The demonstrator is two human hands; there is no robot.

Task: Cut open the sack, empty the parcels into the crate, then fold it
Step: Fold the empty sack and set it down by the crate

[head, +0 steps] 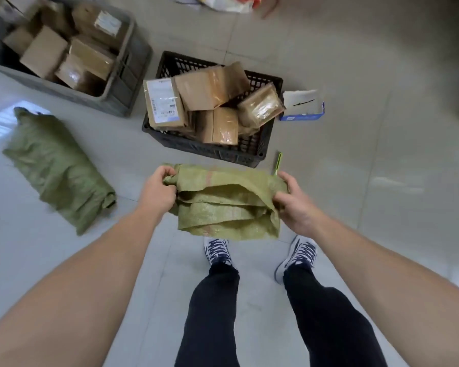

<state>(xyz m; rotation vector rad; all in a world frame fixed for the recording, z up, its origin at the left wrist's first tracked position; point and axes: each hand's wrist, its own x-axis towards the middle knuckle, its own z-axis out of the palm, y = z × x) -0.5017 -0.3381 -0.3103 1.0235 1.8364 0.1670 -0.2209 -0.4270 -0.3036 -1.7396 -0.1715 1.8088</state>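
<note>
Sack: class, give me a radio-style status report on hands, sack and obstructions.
Left hand and right hand each grip a sack end. Sack folded in layers, held up. Parcels in black crate. Nothing obstructing; green cutter on floor nearby.

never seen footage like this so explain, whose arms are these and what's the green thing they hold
No machine here: a camera worn on a person's head looks down at their own arms and shoes. The left hand and right hand grip a partly folded green sack at its two ends. On the floor ahead stand a black crate holding brown parcels, a grey crate of boxes to its left, a second sack lying at the left, and a thin green tool beside the black crate.
</note>
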